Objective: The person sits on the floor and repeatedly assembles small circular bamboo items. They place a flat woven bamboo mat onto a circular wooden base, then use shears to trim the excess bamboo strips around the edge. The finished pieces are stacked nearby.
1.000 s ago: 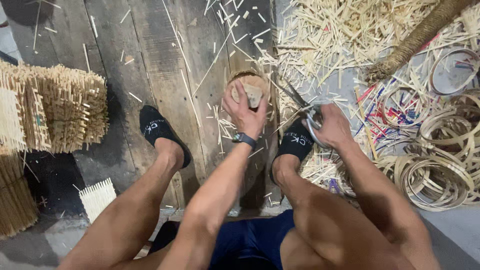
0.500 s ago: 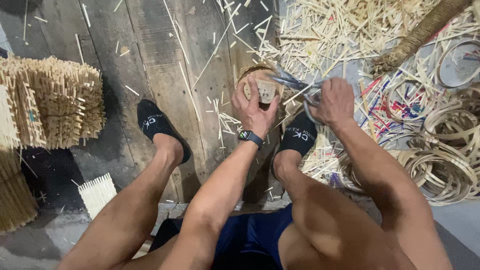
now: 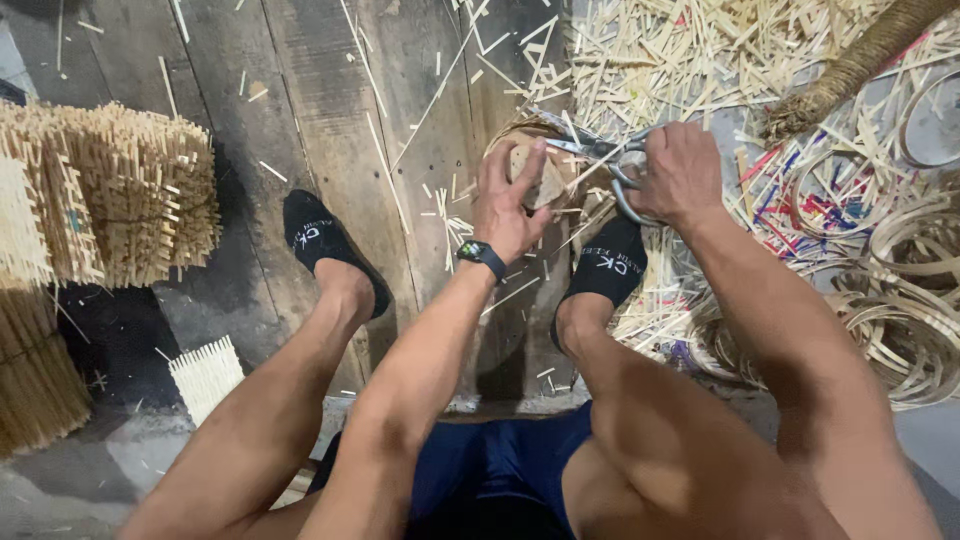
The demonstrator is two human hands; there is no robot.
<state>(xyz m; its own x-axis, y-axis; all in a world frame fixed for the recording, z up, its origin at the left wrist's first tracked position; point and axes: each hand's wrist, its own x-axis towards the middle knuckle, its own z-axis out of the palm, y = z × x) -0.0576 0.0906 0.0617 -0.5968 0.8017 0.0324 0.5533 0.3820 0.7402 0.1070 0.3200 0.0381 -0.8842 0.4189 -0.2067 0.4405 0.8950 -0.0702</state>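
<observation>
My left hand [image 3: 512,200] grips a small round woven bamboo piece [image 3: 545,178] with a pale wooden disc in its middle, held just above the plank floor. A dark watch sits on that wrist. My right hand [image 3: 678,172] is closed around the metal handles of large scissors [image 3: 598,150], whose blades reach left to the rim of the woven piece. Both hands work between my two feet in black socks, the right foot [image 3: 603,272] directly below the scissors.
Stacks of woven bamboo mats [image 3: 110,190] stand at the left, with a small mat [image 3: 205,375] lying nearer me. Loose bamboo splints [image 3: 680,60] litter the floor ahead. Coiled bamboo hoops [image 3: 900,300] and coloured strips pile at the right. A thick rope [image 3: 850,65] lies top right.
Both hands have lifted slightly away from me with the woven piece. The scissors have come in from the right, their blades now reaching its rim.
</observation>
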